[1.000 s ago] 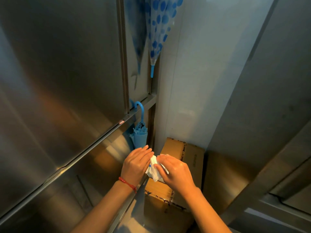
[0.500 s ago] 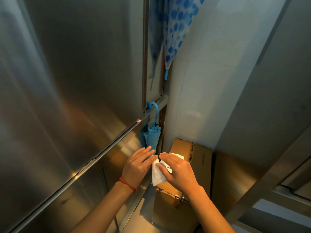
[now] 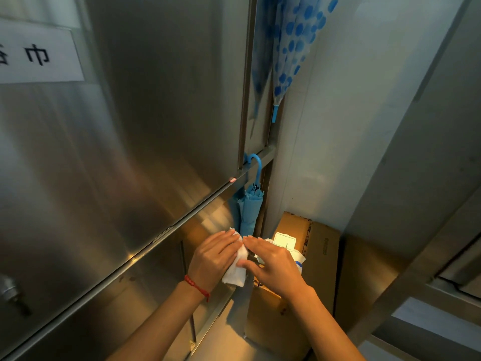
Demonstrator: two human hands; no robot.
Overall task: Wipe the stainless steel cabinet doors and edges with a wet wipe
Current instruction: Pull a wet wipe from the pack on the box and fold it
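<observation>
A white paper label (image 3: 39, 56) on the upper cabinet door (image 3: 161, 100) shows the character 巾, with another character cut off. Print on the cardboard box (image 3: 324, 246) is too small to read.

Folded blue umbrella (image 3: 250, 209), hung by its curved handle from a horizontal rail at centre. Spotted umbrella (image 3: 291, 48), translucent with blue dots, hanging tip-down at 1 o'clock, its blue tip above the folded one. Cardboard box (image 3: 320, 246) on the floor at 5 o'clock, against the pale wall (image 3: 351, 113). A white-lidded pack (image 3: 285, 240) lies on the box top. Paper label (image 3: 39, 56) with black characters, at 10 o'clock. Metal knob (image 3: 10, 290) at 8 o'clock.
</observation>
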